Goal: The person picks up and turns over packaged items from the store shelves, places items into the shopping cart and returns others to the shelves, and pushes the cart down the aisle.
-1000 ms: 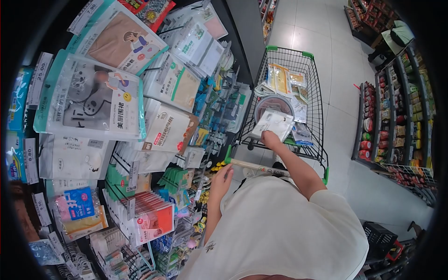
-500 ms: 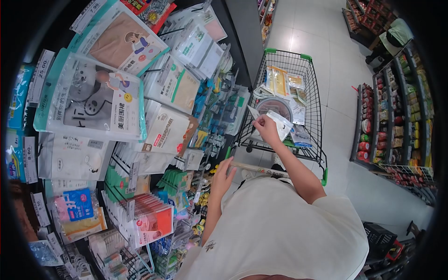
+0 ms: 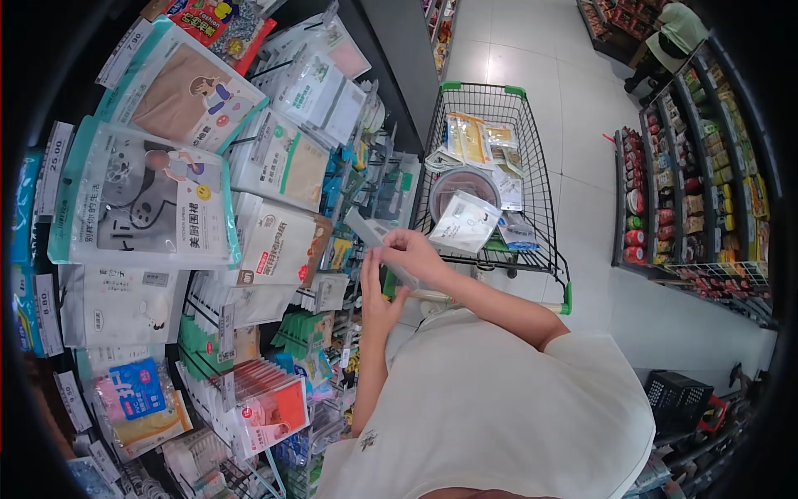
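A flat, thin packet [image 3: 366, 226], whitish grey and seen nearly edge-on, is held between my two hands beside the shelf. My right hand [image 3: 413, 256] pinches it near its middle, with finger and thumb together. Lower down, my left hand [image 3: 381, 301] has straight fingers along the packet's left side and its thumb on the other side. Print on the packet is too small to read. Just right of my hands, a white packet [image 3: 467, 223] leans on a round, clear-lidded tub [image 3: 449, 185] in the shopping cart [image 3: 544, 187].
Yellow-marked packets [image 3: 470, 140] lie farther up the cart. On the left, a rack holds hanging kitchen goods, including an apron pack [image 3: 150, 195] and a red-orange packet [image 3: 283, 407]. Right are food shelves [image 3: 690, 183], a black basket [image 3: 675, 407] and another person [image 3: 672, 41].
My right hand has brought the thin packet out of the cart toward the left. My left hand has left the cart handle and meets the packet. The view has shifted slightly.
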Action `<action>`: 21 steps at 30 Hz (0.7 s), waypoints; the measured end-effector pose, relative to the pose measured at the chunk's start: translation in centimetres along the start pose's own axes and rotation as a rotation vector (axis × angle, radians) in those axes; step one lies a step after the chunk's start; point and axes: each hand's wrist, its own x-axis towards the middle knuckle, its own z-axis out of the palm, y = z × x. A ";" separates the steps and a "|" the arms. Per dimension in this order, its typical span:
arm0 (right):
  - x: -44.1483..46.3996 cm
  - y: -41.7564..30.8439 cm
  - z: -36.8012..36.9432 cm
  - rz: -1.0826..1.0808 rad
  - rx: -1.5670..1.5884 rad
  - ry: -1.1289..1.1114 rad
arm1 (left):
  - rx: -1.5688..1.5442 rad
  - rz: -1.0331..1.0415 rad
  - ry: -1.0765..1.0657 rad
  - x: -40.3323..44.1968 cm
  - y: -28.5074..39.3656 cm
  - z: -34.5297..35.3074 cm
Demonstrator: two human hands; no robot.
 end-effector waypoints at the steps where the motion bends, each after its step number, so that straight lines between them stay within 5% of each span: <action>1: 0.0 -0.1 0.1 -0.010 0.036 -0.031 | -0.027 0.017 0.002 -0.2 0.5 -0.1; 6: 0.4 0.5 0.2 -0.028 -0.014 -0.063 | -0.072 -0.007 -0.041 -0.9 0.8 0.2; 16: -1.1 -1.3 1.5 -0.036 0.137 -0.154 | -0.134 -0.045 0.212 -1.2 -0.1 -0.4; 21: -1.8 -1.8 1.1 -0.129 0.061 -0.185 | -0.425 -0.245 0.341 -1.7 -0.7 -2.6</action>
